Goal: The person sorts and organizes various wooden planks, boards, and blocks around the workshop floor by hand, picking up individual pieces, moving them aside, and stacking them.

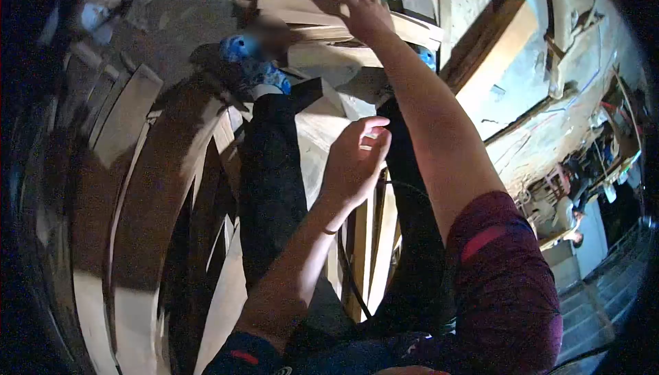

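Note:
Beyond my feet, curved wooden pieces (295, 8) lie stacked on the floor. My right hand (368, 15) reaches out to the upper piece, its fingers bent over the far edge and partly in shadow. Between my legs hangs my left hand (358, 159), fingers loosely curled and apart, with nothing visible in it. Behind that hand stands a pale wooden block (319, 122). A blue patterned shoe (240, 49) touches the near side of the stack, and part of the other blue shoe (427, 56) shows at its right end.
Large curved wooden boards (141, 251) stand at my left. A thick wooden beam (501, 45) lies at an angle to the right of the stack. Long thin strips (384, 238) are under me. Far right, another person (576, 227) is beside cluttered wood.

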Demonstrator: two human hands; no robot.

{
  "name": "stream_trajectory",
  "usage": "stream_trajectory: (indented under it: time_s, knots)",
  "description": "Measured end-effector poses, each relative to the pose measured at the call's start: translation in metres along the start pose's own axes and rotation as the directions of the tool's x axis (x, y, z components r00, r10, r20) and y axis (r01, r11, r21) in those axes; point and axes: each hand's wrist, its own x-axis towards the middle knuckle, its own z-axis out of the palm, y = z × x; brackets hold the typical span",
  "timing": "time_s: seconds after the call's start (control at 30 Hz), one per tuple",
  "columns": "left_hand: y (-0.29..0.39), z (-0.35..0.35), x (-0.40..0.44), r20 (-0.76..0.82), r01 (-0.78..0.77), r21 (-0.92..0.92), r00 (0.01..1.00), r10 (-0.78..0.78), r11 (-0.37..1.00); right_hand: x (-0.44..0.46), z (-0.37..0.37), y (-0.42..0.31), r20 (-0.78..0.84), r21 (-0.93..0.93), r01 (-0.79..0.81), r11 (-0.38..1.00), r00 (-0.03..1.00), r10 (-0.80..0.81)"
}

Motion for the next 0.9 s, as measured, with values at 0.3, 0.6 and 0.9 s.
stream_trajectory:
  time_s: [0.3,0.6,0.9]
  knots:
    - [-0.009,0.021,0.006,0.101,0.046,-0.024,0.994,-0.044,0.999,-0.05,0.018,0.054,-0.033,-0.204,0.098,0.974,0.994,-0.107]
    - [0.008,0.04,0.023,0.152,0.06,0.124,0.985,-0.079,0.99,-0.066,-0.015,0.08,0.036,0.021,-0.111,0.994,0.993,0.11]
    - [0.004,0.049,0.046,0.139,0.192,0.2,0.965,-0.221,0.961,-0.265,-0.001,0.171,-0.028,0.457,-0.416,0.786,0.877,0.48]
